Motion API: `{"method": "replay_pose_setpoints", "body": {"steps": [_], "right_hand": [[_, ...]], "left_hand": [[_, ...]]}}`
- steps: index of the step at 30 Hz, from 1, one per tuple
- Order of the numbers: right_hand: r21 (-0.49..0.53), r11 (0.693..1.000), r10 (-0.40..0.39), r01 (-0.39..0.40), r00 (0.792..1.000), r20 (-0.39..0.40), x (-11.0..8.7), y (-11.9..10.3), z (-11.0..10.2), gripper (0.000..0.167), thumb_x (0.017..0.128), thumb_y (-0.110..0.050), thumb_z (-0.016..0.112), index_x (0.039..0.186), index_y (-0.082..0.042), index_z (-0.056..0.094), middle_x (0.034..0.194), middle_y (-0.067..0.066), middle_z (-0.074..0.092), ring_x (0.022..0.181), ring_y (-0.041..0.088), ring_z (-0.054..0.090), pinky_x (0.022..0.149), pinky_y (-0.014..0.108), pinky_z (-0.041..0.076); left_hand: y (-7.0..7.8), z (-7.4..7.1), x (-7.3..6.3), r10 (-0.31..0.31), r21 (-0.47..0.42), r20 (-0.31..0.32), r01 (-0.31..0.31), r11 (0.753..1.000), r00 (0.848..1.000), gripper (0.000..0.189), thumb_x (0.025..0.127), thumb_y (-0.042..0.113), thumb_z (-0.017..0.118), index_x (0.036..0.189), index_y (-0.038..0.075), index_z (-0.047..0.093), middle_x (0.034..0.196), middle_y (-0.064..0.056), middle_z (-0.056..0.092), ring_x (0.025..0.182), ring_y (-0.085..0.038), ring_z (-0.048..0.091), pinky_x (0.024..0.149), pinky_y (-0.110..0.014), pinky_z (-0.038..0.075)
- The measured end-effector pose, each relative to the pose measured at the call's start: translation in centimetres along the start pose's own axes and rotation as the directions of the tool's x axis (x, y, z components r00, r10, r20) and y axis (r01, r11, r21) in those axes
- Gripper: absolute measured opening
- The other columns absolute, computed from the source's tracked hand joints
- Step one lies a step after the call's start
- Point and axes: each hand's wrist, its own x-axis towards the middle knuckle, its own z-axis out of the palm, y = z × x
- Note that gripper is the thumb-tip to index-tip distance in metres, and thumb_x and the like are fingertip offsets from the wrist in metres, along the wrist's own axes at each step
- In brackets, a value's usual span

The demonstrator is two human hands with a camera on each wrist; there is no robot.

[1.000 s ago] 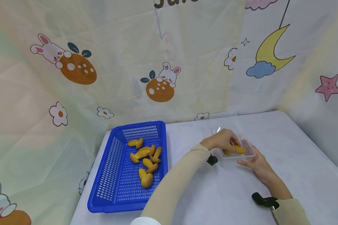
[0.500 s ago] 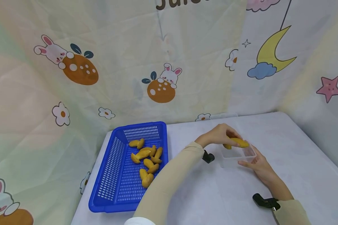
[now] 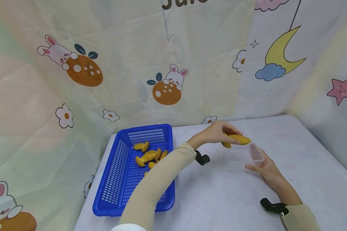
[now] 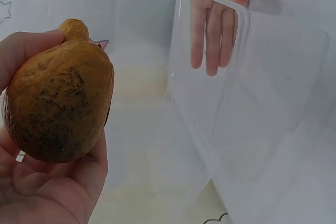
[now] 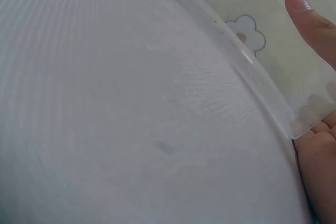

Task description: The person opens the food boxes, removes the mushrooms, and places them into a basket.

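My left hand (image 3: pixel 215 133) pinches a yellow-brown mushroom (image 3: pixel 241 139) between thumb and fingers, above the left back of a clear plastic box (image 3: pixel 237 167). Seen close in the left wrist view, the mushroom's rounded cap (image 4: pixel 63 103) carries dark specks, and its stem points away. Against the box's right wall lie the straight fingers of my right hand (image 3: pixel 267 168), visible through the plastic in the left wrist view. The thumb (image 5: pixel 310 22) stretches along the box's near wall. Inside the box I see no mushroom.
On the left stands a blue plastic basket (image 3: pixel 104 210) with several similar mushrooms (image 3: pixel 146 158); my left forearm hides some of them. A clear lid (image 3: pixel 234 118) stands raised behind the box. Printed cloth hangs behind the white-covered table (image 3: pixel 208 199).
My left hand has lifted the mushroom out of the box and moved it up and to the left. The left forearm now covers part of the basket. My right hand stays at the box.
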Motion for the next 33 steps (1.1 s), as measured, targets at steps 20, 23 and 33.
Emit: {"method": "replay_pose_setpoints", "body": {"steps": [20,23,33], "right_hand": [[0.082,0.992,-0.096,0.093,0.995,0.036,-0.1,0.5,0.1,0.097,0.089,0.002,0.072,0.162,-0.018,0.010,0.167,0.003,0.006,0.147,0.006,0.013,0.106,0.006,0.025],[0.086,0.992,-0.096,0.093,0.995,0.038,0.0,0.4,0.1,0.097,0.089,0.002,0.071,0.162,-0.018,0.010,0.167,0.003,0.006,0.148,0.007,0.012,0.106,0.006,0.025],[0.109,0.991,-0.086,0.081,0.995,0.045,-0.2,0.2,0.0,0.098,0.090,0.003,0.071,0.162,-0.017,0.007,0.167,0.003,0.003,0.151,0.015,0.005,0.105,0.006,0.026]], "left_hand": [[1.5,-9.3,-11.2,-0.003,0.083,-0.236,0.023,0.996,0.972,0.032,0.089,0.014,0.077,0.120,0.006,0.072,0.105,-0.006,0.072,0.083,-0.025,0.070,0.071,-0.040,0.061],[1.0,-10.5,-13.1,-0.029,0.069,-0.284,0.050,0.996,0.958,0.032,0.090,0.015,0.077,0.120,0.007,0.072,0.107,-0.008,0.071,0.085,-0.028,0.070,0.071,-0.041,0.061],[-2.9,-13.3,-18.5,-0.161,0.078,-0.425,0.213,0.974,0.891,0.032,0.089,0.023,0.079,0.118,0.012,0.074,0.108,-0.006,0.071,0.097,-0.037,0.066,0.075,-0.035,0.060]]}}
